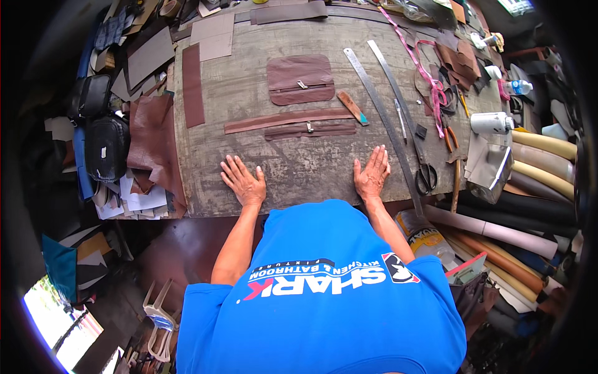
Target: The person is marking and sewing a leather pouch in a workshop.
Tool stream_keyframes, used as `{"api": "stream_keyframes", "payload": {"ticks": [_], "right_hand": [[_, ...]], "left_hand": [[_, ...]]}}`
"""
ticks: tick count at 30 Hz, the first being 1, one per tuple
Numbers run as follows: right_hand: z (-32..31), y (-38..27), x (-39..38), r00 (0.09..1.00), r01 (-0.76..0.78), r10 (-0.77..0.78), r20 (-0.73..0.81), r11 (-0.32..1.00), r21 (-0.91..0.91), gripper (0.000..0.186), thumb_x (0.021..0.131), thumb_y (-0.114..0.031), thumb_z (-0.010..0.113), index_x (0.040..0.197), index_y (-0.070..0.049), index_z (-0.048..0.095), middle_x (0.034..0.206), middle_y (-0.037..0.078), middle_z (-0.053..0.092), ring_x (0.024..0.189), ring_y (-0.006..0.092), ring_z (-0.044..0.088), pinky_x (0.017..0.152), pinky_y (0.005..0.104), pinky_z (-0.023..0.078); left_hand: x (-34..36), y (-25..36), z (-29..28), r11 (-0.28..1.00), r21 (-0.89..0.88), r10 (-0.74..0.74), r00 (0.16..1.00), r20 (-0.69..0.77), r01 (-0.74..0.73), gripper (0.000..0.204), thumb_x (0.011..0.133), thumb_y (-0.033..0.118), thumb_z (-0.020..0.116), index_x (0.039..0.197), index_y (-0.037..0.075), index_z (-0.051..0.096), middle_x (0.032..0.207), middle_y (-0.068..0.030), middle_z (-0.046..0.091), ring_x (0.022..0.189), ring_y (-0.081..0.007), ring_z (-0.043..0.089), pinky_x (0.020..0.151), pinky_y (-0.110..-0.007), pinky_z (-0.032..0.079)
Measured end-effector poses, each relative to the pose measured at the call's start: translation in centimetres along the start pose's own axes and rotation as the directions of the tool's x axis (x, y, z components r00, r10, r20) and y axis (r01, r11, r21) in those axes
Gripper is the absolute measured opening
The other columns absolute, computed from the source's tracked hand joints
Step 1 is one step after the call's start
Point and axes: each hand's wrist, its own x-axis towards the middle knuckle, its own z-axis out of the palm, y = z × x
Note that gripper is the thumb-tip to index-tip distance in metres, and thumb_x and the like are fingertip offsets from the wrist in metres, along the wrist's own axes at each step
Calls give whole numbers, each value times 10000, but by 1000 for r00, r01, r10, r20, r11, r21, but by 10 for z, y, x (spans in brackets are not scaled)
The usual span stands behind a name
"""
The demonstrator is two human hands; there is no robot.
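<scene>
Both of my hands rest flat near the front edge of a worn work table (299, 177). My left hand (244, 182) lies palm down with its fingers spread, holding nothing. Palm down too, my right hand (372, 174) has its fingers stretched out and holds nothing. Beyond them lie a short brown strip with a zipper (330, 130) and a longer brown leather strip (280, 121). Farther back is a brown leather panel (300, 70) with a zipper across its lower part. A small wooden-handled tool with a green tip (353, 108) lies beside that panel.
Two metal rulers (374, 93), scissors (426, 179), a pen (400, 119), orange-handled pliers (451, 140) and a pink measuring tape (405, 42) lie on the right. Leather pieces (152, 137) hang over the left edge. Material rolls (492, 230) are stacked at right.
</scene>
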Motion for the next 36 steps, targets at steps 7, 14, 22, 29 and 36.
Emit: {"api": "stream_keyframes", "payload": {"ticks": [7,14,22,29,36], "right_hand": [[4,7,5,998,32,-23,-52,986,166,663,891,-383,604,1324,82,411,1467,225,322,1360,358,289,1072,490,258],[-24,-5,83,994,55,-3,-109,877,477,249,825,-136,671,1015,-33,547,1102,163,554,1032,349,534,887,460,424],[-14,-26,162,985,87,-138,105,917,390,320,760,-108,712,1015,-58,525,978,167,569,931,371,559,799,473,468],[-3,-22,164,990,54,-103,95,904,425,314,752,-101,691,1011,-53,519,986,177,555,940,384,546,810,481,454],[0,-10,161,997,72,-81,-5,858,509,342,736,-98,666,1029,-13,511,945,176,551,909,366,548,811,459,452]], "left_hand": [[2,-4,3,1000,7,5,1000,10,-5,745,939,417,453,1489,-13,192,1575,-189,93,1455,-394,42,1158,-555,76],[2,-4,2,995,-101,-14,1000,11,15,720,924,334,526,1477,-7,215,1577,-184,87,1459,-389,8,1159,-558,52],[46,36,-9,938,-257,232,972,-29,-232,657,902,205,548,1475,42,273,1578,-115,171,1463,-368,63,1162,-534,112],[53,49,1,884,-238,435,895,101,-403,595,947,262,493,1484,94,301,1579,-57,202,1464,-351,90,1166,-543,89],[52,51,3,888,-199,440,892,101,-415,599,952,283,488,1482,81,297,1578,-63,201,1464,-340,96,1166,-538,94]]}}
